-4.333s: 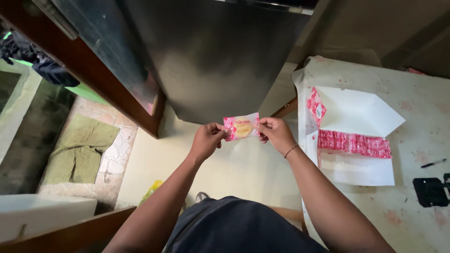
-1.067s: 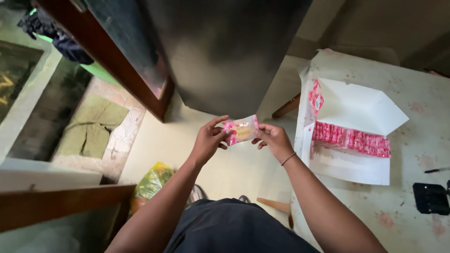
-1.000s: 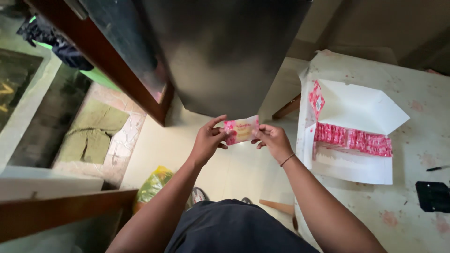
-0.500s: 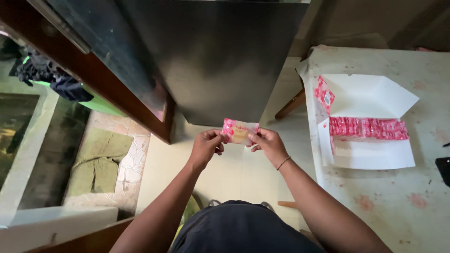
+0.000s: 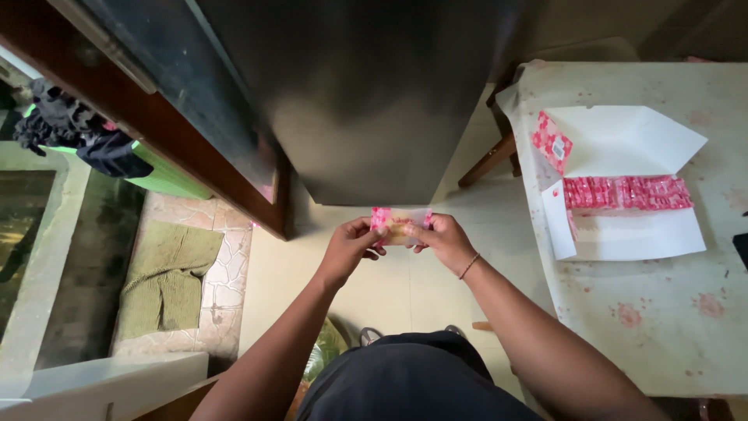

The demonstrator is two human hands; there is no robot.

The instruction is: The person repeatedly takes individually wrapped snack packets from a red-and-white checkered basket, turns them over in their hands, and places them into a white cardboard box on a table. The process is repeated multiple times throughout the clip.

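Together, the left hand (image 5: 348, 251) and the right hand (image 5: 444, 240) pinch opposite ends of a small pink-and-yellow plastic snack packet (image 5: 399, 225), held out over the pale floor (image 5: 405, 288), beside the cloth-covered table (image 5: 662, 327).

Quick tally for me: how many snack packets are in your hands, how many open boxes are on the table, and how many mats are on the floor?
Pink snack packet, pinched between left hand and right hand: 1
Open white box with a row of pink packets, on the table: 1
Green mat on the floor: 1
Total: 3
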